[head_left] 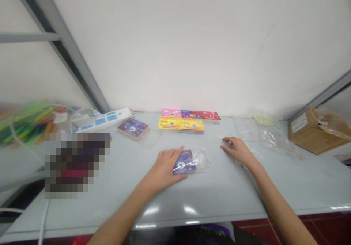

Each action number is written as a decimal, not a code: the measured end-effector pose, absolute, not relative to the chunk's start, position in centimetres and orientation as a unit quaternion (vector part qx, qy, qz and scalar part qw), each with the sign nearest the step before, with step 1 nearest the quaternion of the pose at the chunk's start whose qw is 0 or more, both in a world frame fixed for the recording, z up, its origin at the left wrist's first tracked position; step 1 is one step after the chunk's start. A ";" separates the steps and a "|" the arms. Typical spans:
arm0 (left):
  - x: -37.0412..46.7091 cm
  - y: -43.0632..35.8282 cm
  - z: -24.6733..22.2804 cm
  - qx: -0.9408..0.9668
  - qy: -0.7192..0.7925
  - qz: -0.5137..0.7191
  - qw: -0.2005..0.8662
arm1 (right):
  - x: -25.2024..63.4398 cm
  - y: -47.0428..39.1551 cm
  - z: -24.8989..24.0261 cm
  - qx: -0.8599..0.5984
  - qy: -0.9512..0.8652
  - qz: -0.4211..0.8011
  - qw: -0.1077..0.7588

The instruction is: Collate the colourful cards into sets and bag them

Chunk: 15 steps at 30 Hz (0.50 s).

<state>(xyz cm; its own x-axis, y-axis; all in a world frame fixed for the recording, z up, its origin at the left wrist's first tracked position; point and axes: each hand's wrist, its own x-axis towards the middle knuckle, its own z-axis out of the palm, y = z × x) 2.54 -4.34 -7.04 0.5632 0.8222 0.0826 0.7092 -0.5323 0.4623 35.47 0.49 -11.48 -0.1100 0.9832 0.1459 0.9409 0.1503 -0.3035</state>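
My left hand (168, 166) grips the left end of a purple card pack (184, 162), thumb along its near edge and fingers along the far one. A clear plastic sleeve (200, 160) covers the pack's right part and sticks out to the right. To the right, apart from the pack, my right hand (236, 150) is over the table with thumb and fingers bent close together at a small whitish clear scrap, too small to make out. Behind the hands, stacks of yellow cards (170, 123), pink cards (171, 113) and red cards (210, 116) sit near the wall.
Another purple card stack (133, 129) lies at the left beside a white power strip (109, 119). A blurred-out dark object (76, 164) is on the left. Clear plastic bags (274, 137) and an open cardboard box (315, 131) are on the right of the grey table (216, 194).
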 end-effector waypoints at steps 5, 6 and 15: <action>2.5 -4.4 -7.0 0.861 0.445 0.151 0.193 | 34.6 1.5 -11.4 -0.697 -0.695 0.055 0.166; 2.5 -4.4 -7.0 0.861 0.445 0.152 0.193 | 34.5 1.9 -11.5 -0.706 -0.686 0.050 0.168; 2.4 -4.4 -7.2 0.862 0.442 0.158 0.190 | 33.4 2.9 -11.2 -0.671 -0.709 0.082 0.201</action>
<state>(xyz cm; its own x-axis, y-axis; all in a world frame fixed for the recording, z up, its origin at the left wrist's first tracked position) 2.35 -4.39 -7.16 0.5596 0.8221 0.1048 0.7022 -0.5375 0.4669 33.43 2.87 -11.17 -0.0183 0.9844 0.1749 0.9189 0.0855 -0.3852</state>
